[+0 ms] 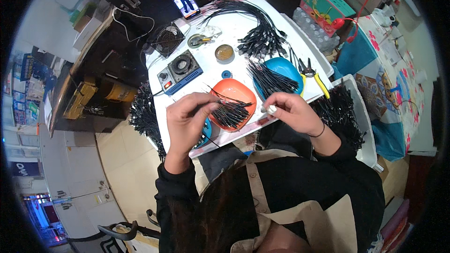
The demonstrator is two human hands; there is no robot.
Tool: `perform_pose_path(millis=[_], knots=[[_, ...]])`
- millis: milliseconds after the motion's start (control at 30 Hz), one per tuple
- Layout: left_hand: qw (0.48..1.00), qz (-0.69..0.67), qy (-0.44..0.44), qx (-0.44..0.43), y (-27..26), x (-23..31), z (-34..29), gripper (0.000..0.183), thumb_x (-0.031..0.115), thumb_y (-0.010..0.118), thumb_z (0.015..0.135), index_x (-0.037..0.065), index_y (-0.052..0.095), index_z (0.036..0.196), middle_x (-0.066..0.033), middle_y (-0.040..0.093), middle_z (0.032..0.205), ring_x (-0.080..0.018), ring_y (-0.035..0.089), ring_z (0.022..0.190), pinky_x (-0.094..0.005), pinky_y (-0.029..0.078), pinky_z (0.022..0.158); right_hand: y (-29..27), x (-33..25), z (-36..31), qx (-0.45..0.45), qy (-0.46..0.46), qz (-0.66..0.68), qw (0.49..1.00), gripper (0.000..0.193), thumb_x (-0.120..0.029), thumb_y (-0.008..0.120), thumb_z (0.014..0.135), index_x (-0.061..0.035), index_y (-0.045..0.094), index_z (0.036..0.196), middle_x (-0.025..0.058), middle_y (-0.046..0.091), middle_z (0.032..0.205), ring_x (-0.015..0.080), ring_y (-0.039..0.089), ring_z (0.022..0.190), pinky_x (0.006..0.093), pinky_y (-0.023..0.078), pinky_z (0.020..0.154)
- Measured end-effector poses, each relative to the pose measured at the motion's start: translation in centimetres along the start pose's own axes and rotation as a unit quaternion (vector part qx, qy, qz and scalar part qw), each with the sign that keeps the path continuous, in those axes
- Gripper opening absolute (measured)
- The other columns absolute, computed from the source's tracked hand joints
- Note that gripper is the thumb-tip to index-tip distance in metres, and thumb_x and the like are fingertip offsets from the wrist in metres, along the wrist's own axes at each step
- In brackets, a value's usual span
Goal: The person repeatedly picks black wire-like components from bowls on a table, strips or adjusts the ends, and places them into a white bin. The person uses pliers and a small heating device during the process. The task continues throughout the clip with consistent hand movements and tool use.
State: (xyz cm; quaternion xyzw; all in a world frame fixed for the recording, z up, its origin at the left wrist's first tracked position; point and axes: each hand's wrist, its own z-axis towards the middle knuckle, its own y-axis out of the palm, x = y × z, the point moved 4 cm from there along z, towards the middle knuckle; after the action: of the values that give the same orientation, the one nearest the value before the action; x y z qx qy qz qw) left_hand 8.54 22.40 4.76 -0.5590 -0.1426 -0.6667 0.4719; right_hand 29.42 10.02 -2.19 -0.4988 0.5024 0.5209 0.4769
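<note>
My left hand (190,115) is closed in a pinch over the orange bowl (251,94), with a thin black wire (214,93) at its fingertips. Several short black wires (229,115) lie heaped in that bowl. To the right of it, my right hand (296,113) is closed on a small white piece (271,109), too small to name exactly. Just beyond this hand, a blue bowl (281,67) carries a bunch of black cables (276,80). Another blue bowl (206,131) sits partly hidden behind my left hand.
A blue heating unit (183,72) with a round black top and a fan (168,40) stand at left. Behind are a round tin (224,54), a lit phone (184,2) and a cable bundle (262,35). Yellow-handled pliers (321,85) lie right, beside a white bin (363,112) of cables.
</note>
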Motion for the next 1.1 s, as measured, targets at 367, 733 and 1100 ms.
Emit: perform_pose_path(millis=[367, 733, 1100], knots=[[0.967, 0.128, -0.206, 0.076, -9.4, -13.7, 8.3, 0.004, -0.001, 0.062, 0.083, -0.003, 0.063, 0.079, -0.005, 0.065, 0.07, -0.0051, 0.054, 0.059, -0.0205, 0.04, 0.052, -0.6, 3.1, -0.3, 0.01, 0.003, -0.179, 0.984, 0.014, -0.007, 0.057, 0.085, -0.0017, 0.061, 0.098, 0.0063, 0.053, 0.07, 0.0139, 0.051, 0.06, 0.0272, 0.041, 0.058], [0.903, 0.318, -0.287, -0.018, -9.5, -17.7, 11.8, 0.01, 0.0, 0.067, 0.078, -0.005, 0.06, 0.073, -0.0116, 0.064, 0.063, -0.0137, 0.06, 0.052, -0.0266, 0.045, 0.048, -0.8, 3.9, 0.4, -0.011, -0.014, -0.166, 0.986, 0.016, 0.001, 0.058, 0.083, -0.0032, 0.06, 0.098, 0.0078, 0.056, 0.075, 0.0177, 0.055, 0.063, 0.0287, 0.043, 0.058], [0.817, 0.522, -0.225, -0.095, -7.7, -16.8, 12.9, 0.034, 0.002, 0.066, 0.074, -0.005, 0.047, 0.1, -0.0297, 0.064, 0.091, -0.0448, 0.062, 0.092, -0.0488, 0.05, 0.079, -0.8, 4.3, 0.5, -0.019, -0.01, -0.188, 0.982, 0.012, 0.002, 0.058, 0.086, -0.002, 0.06, 0.098, 0.009, 0.063, 0.083, 0.017, 0.061, 0.068, 0.0265, 0.046, 0.06]])
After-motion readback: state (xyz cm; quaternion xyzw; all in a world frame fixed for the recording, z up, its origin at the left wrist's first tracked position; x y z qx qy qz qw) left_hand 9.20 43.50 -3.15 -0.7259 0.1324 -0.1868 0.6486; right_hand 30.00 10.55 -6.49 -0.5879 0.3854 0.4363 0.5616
